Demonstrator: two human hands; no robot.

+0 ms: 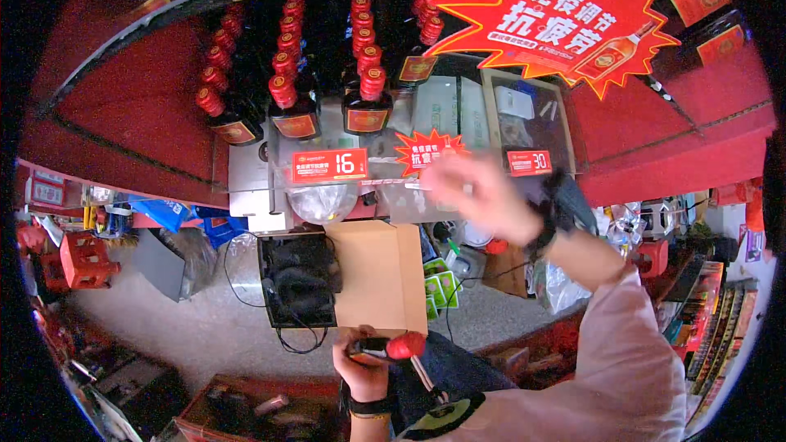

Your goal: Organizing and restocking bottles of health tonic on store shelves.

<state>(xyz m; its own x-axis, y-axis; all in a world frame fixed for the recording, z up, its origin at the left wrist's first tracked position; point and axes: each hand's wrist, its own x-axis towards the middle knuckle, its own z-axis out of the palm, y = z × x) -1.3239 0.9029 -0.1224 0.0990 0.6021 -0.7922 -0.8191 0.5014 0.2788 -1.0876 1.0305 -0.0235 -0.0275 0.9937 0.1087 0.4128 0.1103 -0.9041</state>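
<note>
Low in the view, my left hand grips a small dark bottle with a red cap, lying tilted near my body. My right hand is raised at the shelf's front edge and blurred by motion. It overlaps the right part of a small red starburst sign; whether the fingers touch it or hold anything is unclear. Behind, red-capped dark bottles stand in rows on a clear shelf. Red price tags bearing writing hang along that edge.
An open cardboard box sits below the shelf beside a black case with trailing cables. A large red starburst sign juts in at upper right. Red crates stand at left. Green-and-white packets lie right of the box.
</note>
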